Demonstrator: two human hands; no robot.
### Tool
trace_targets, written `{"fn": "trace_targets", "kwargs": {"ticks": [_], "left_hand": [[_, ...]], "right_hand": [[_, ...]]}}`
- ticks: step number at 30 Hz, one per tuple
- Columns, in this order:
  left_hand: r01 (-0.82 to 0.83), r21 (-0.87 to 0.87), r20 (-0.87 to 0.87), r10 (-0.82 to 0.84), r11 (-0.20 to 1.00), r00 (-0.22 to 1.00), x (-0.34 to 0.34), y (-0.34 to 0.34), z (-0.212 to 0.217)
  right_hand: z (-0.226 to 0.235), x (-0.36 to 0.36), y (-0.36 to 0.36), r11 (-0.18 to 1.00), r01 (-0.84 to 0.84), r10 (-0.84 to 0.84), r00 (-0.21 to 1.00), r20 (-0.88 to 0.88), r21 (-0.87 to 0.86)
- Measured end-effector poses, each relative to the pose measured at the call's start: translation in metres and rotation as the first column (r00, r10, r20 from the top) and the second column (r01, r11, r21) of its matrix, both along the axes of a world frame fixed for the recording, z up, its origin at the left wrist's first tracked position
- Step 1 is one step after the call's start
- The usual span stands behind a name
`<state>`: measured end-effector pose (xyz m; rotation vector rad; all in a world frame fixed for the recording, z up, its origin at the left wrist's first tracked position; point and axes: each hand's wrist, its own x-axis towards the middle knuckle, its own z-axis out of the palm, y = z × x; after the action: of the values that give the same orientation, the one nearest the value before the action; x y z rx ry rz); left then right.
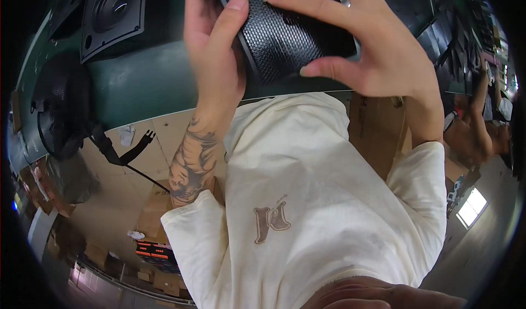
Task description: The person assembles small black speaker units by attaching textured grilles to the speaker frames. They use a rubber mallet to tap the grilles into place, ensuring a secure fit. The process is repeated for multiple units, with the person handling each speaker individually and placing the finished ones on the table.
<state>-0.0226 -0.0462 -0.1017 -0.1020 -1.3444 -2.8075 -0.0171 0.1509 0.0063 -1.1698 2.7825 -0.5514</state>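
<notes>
A black speaker grille (285, 40), a flat panel of fine perforated metal mesh with a smooth, rounded plastic rim, sits at the top centre of the view, held above a dark green workbench (148, 84). Its mesh is evenly dotted and faintly glossy, and its near corner is rounded; its upper part runs out of the picture.

The left hand (213, 51) grips the grille's left edge, thumb pressed flat on the mesh face and the other fingers wrapped behind the rim. The right hand (378, 46) lies over the right side with fingers spread wide apart, the index finger stretched across the top of the mesh and the thumb hooked along the lower edge. Both hands are closed on the panel. The left forearm carries a dark tattoo.

Below the hands hangs the person's cream, soft cotton T-shirt (307, 199) with a small brown emblem.

On the bench to the left rests a black square speaker unit (112, 13) with a round cone in a matt frame. Further left lies a dark round mesh part (60, 111), and a black cable (118, 155) trails off the bench edge. Brown cardboard boxes (378, 128) stand nearby on the pale floor.
</notes>
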Motion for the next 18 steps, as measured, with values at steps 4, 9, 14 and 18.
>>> {"fn": "trace_targets", "kwargs": {"ticks": [4, 9, 14, 18], "left_hand": [[-0.061, -0.087, 0.016, 0.063, 0.994, 0.998, 0.002, 0.001, 0.000], [-0.082, -0.041, 0.036, 0.084, 0.996, 0.996, 0.003, 0.007, 0.003], [-0.187, -0.022, 0.095, 0.189, 0.982, 0.977, 0.012, 0.030, 0.029], [-0.192, -0.019, 0.082, 0.193, 0.981, 0.978, 0.012, 0.030, 0.024]], "right_hand": [[-0.005, 0.000, 0.010, 0.996, 0.036, -0.030, 0.997, 0.064, -0.084], [-0.017, 0.007, 0.002, 0.997, 0.037, -0.043, 0.995, -0.093, -0.065], [-0.026, 0.010, -0.008, 0.993, 0.055, -0.066, 0.992, -0.105, -0.103], [-0.027, 0.006, -0.010, 0.991, 0.034, -0.045, 0.995, -0.085, -0.130]]}}
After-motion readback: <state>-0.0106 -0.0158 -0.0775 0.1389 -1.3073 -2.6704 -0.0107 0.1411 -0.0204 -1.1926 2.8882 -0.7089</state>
